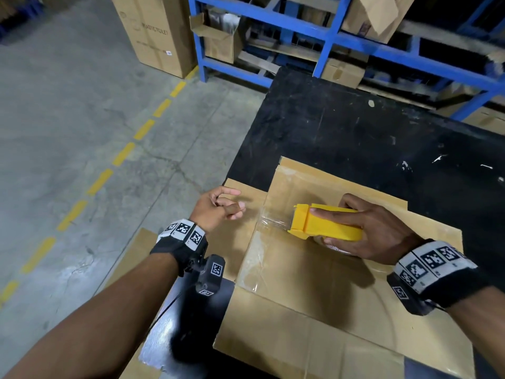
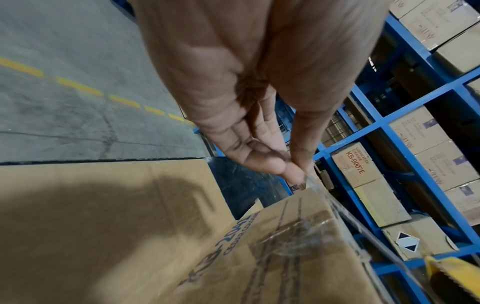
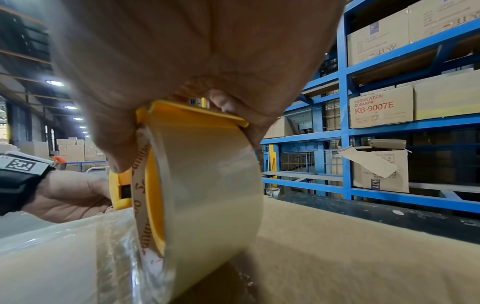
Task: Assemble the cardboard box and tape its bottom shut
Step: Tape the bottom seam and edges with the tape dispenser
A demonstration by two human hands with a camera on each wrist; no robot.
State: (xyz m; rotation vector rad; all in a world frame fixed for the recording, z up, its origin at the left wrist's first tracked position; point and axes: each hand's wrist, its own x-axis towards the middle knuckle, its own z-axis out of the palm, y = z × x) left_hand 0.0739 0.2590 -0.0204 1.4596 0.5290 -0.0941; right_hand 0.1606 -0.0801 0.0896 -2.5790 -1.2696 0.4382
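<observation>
Bare forearms are seen nearest the head camera, each wrist banded with a black strap carrying printed marker squares. Right hand (image 1: 374,231) is wrapped around a yellow tape dispenser (image 1: 325,224), fingers laid along its top, thumb side hidden; a roll of clear tape (image 3: 205,185) is seated in it and is pressed down onto the cardboard box (image 1: 314,296). Box is set on a black table (image 1: 341,127), toward its near left corner, flaps folded flat on top; glossy clear tape is laid along the left part of the top face. Left hand (image 1: 218,207) is held just left of the dispenser at the box's left edge, fingers curled narrow; in the left wrist view the fingertips (image 2: 293,174) are pinched on a strip of clear tape at the box's top corner. Print reading "KB-" is noted on the box's side. Blue shelving (image 1: 328,39) stacked with cartons is seen beyond the table. Grey concrete floor with a dashed yellow line (image 1: 123,154) lies to the left.
</observation>
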